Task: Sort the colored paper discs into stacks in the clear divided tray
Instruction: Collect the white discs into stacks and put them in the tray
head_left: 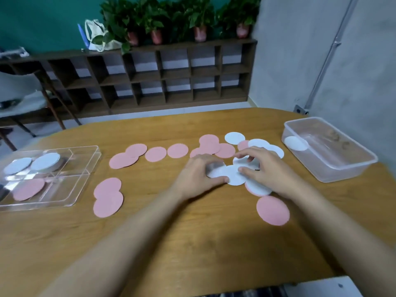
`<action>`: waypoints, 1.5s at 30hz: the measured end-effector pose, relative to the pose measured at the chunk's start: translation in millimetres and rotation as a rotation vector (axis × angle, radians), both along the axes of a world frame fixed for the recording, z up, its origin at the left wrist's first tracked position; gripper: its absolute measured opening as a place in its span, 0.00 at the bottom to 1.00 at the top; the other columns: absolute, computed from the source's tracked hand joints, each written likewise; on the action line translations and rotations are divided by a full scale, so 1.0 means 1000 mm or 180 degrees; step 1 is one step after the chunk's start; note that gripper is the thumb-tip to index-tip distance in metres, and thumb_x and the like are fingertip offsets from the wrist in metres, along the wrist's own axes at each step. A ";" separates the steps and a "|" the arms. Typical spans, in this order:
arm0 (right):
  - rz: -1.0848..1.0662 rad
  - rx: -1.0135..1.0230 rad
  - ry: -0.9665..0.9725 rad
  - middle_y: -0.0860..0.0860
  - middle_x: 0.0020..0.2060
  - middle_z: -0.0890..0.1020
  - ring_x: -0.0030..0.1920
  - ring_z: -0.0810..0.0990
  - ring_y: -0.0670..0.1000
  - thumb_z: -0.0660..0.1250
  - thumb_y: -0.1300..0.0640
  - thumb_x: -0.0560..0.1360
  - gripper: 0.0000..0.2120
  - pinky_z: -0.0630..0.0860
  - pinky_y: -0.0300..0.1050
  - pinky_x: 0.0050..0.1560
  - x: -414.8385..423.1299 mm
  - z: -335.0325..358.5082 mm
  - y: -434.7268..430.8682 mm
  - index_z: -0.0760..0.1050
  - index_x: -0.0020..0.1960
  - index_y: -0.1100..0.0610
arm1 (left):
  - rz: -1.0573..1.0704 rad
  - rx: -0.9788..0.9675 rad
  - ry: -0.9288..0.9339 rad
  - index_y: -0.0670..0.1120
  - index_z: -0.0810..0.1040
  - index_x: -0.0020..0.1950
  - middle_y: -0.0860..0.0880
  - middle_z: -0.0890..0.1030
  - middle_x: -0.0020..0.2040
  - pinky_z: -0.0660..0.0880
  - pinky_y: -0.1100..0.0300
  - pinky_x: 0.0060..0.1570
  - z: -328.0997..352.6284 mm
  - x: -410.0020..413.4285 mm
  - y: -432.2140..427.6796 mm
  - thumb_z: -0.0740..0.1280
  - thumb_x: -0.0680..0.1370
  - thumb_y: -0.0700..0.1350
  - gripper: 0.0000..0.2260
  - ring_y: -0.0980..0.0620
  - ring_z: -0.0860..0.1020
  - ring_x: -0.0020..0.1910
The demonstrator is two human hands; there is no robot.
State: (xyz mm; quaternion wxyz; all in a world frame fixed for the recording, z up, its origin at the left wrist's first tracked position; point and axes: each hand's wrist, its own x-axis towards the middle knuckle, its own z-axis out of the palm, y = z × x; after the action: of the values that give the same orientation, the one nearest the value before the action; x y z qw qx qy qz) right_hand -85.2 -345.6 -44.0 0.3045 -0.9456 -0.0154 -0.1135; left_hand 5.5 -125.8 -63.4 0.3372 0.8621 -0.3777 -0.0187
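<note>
Step in hand: gathering white discs into a pile, right of centre on the worktop. Left hand is curling thumb and fingers round the left side of the cluster. Right hand is pinching in from the right, thumb on top. Both hands are clamping on the white discs, which are overlapping rather than squared up.

Pink discs are lying loose: a row toward the far edge, a pair nearer the left, and one near the right forearm. At least one pink disc is sitting partly under the white cluster.

Tray is sitting at the left edge, well apart from the hands. White stack is going into its far compartments, and one pink disc is lying in a near one. Tub at the right edge is holding one white disc.

Judgement: task is early, with most discs outside the tray. Next move calls for squaring the white pile, lifting it without dragging pink ones along, then carrying it left across the worktop and dropping it onto the white stack. Thin paper may fan out or slip in transit.
</note>
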 end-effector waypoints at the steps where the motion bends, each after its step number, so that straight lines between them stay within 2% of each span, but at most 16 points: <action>1: -0.0023 0.0011 -0.0019 0.38 0.56 0.80 0.55 0.76 0.43 0.72 0.55 0.77 0.15 0.71 0.40 0.55 0.000 -0.003 -0.003 0.80 0.62 0.47 | -0.0030 -0.0010 -0.0023 0.51 0.84 0.62 0.55 0.85 0.56 0.71 0.62 0.55 -0.004 -0.001 -0.005 0.80 0.72 0.57 0.22 0.57 0.77 0.54; 3: -0.0062 0.0087 -0.0055 0.37 0.56 0.81 0.56 0.76 0.41 0.71 0.58 0.77 0.15 0.72 0.41 0.56 0.001 -0.009 -0.008 0.79 0.62 0.46 | -0.0052 0.0000 -0.0081 0.53 0.83 0.65 0.56 0.85 0.57 0.72 0.60 0.58 -0.010 -0.003 -0.014 0.80 0.70 0.60 0.26 0.56 0.75 0.57; 7: -0.0123 0.0294 -0.0073 0.36 0.54 0.80 0.57 0.76 0.39 0.70 0.58 0.77 0.17 0.69 0.34 0.54 0.004 -0.020 -0.014 0.79 0.62 0.43 | -0.0063 -0.0012 -0.0250 0.55 0.82 0.67 0.59 0.84 0.59 0.72 0.56 0.63 -0.018 -0.001 -0.021 0.80 0.70 0.60 0.27 0.55 0.76 0.60; 13: -0.0071 0.0538 -0.0012 0.38 0.54 0.81 0.58 0.77 0.38 0.71 0.53 0.78 0.17 0.70 0.31 0.51 0.009 -0.020 -0.013 0.77 0.65 0.42 | -0.0239 -0.0559 -0.0146 0.53 0.79 0.69 0.60 0.82 0.62 0.72 0.65 0.63 -0.023 0.001 -0.022 0.84 0.68 0.52 0.31 0.61 0.78 0.61; 17: -0.0103 0.0360 -0.0153 0.43 0.45 0.79 0.49 0.77 0.44 0.71 0.54 0.78 0.17 0.69 0.32 0.45 0.012 -0.022 -0.011 0.79 0.65 0.45 | -0.0355 -0.0655 -0.0416 0.52 0.76 0.73 0.61 0.81 0.64 0.68 0.71 0.60 -0.021 -0.001 -0.023 0.84 0.69 0.47 0.34 0.66 0.76 0.58; 20: -0.0129 0.0545 -0.0180 0.46 0.42 0.77 0.43 0.76 0.46 0.71 0.57 0.78 0.15 0.70 0.31 0.42 0.012 -0.020 -0.012 0.81 0.63 0.48 | -0.0306 -0.0580 -0.0488 0.52 0.76 0.74 0.59 0.81 0.63 0.68 0.70 0.59 -0.023 0.001 -0.022 0.82 0.72 0.46 0.32 0.64 0.76 0.58; 24: -0.0217 0.0646 -0.0154 0.44 0.45 0.81 0.46 0.77 0.46 0.71 0.58 0.78 0.09 0.72 0.31 0.42 0.010 -0.020 -0.011 0.82 0.57 0.50 | 0.0022 -0.0153 -0.0543 0.55 0.79 0.68 0.60 0.82 0.63 0.73 0.57 0.61 -0.028 0.012 -0.008 0.78 0.73 0.60 0.26 0.57 0.75 0.61; 27: -0.0388 0.0799 -0.0167 0.43 0.44 0.81 0.48 0.78 0.44 0.70 0.57 0.78 0.08 0.73 0.31 0.44 0.010 -0.021 -0.012 0.81 0.56 0.49 | 0.0105 -0.0074 -0.0493 0.54 0.82 0.63 0.59 0.83 0.58 0.72 0.60 0.57 -0.030 0.016 -0.002 0.77 0.72 0.63 0.23 0.56 0.76 0.59; 29: -0.0468 0.0931 -0.0180 0.43 0.40 0.81 0.43 0.80 0.44 0.70 0.57 0.78 0.07 0.76 0.34 0.43 0.012 -0.021 -0.012 0.80 0.55 0.48 | 0.0155 -0.0051 -0.0497 0.53 0.82 0.62 0.58 0.83 0.57 0.73 0.59 0.55 -0.029 0.016 -0.002 0.77 0.73 0.61 0.21 0.55 0.77 0.58; 32: -0.0449 0.1108 -0.0208 0.45 0.30 0.74 0.34 0.79 0.47 0.69 0.59 0.79 0.06 0.81 0.46 0.42 0.011 -0.021 -0.013 0.80 0.55 0.50 | 0.0147 0.0099 -0.0675 0.52 0.83 0.60 0.57 0.84 0.55 0.78 0.52 0.52 -0.024 0.014 -0.001 0.75 0.76 0.58 0.17 0.54 0.80 0.55; 34: -0.0458 0.1056 -0.0248 0.48 0.29 0.73 0.33 0.81 0.50 0.68 0.58 0.80 0.06 0.82 0.55 0.44 0.011 -0.021 -0.013 0.80 0.55 0.50 | 0.0133 0.0158 -0.0816 0.51 0.83 0.59 0.57 0.86 0.54 0.79 0.51 0.49 -0.021 0.011 0.000 0.74 0.77 0.57 0.14 0.54 0.81 0.53; 36: -0.0481 0.1021 -0.0288 0.50 0.30 0.74 0.35 0.81 0.51 0.68 0.57 0.80 0.06 0.81 0.58 0.46 0.011 -0.022 -0.013 0.79 0.56 0.50 | 0.0145 0.0074 -0.0921 0.52 0.83 0.58 0.57 0.86 0.52 0.80 0.55 0.45 -0.019 0.008 0.000 0.73 0.79 0.55 0.11 0.56 0.83 0.50; 39: -0.0509 0.1031 -0.0312 0.48 0.33 0.80 0.37 0.83 0.50 0.68 0.56 0.80 0.07 0.80 0.57 0.46 0.011 -0.022 -0.012 0.79 0.57 0.49 | 0.0115 -0.0043 -0.1193 0.54 0.82 0.61 0.58 0.87 0.49 0.76 0.60 0.36 -0.015 0.003 -0.002 0.69 0.81 0.52 0.10 0.57 0.82 0.45; 41: -0.0535 0.1052 -0.0331 0.47 0.35 0.81 0.38 0.83 0.49 0.68 0.56 0.80 0.07 0.79 0.53 0.45 0.009 -0.022 -0.010 0.79 0.56 0.46 | 0.0022 -0.0137 -0.1411 0.53 0.81 0.63 0.57 0.86 0.48 0.79 0.55 0.34 -0.014 0.002 -0.004 0.67 0.81 0.50 0.11 0.52 0.83 0.44; 43: -0.0536 0.1057 -0.0379 0.47 0.36 0.81 0.39 0.83 0.47 0.67 0.56 0.81 0.09 0.78 0.50 0.44 0.008 -0.021 -0.009 0.78 0.57 0.43 | -0.0017 -0.0245 -0.1593 0.51 0.81 0.64 0.55 0.85 0.50 0.80 0.49 0.34 -0.014 0.002 -0.005 0.66 0.82 0.48 0.12 0.50 0.83 0.47; 45: -0.0524 0.0985 -0.0384 0.49 0.40 0.83 0.41 0.84 0.45 0.65 0.56 0.82 0.10 0.78 0.45 0.45 0.007 -0.022 -0.009 0.77 0.60 0.44 | 0.0001 -0.0352 -0.1696 0.49 0.81 0.65 0.52 0.83 0.52 0.81 0.48 0.38 -0.013 0.002 -0.006 0.64 0.84 0.48 0.12 0.48 0.81 0.50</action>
State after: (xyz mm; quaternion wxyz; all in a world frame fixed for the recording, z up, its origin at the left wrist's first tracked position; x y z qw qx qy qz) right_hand -77.9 -354.8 -65.6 0.4346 -0.8770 0.0615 -0.1956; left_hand 7.6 -131.4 -76.2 0.2725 0.8169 -0.4535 0.2295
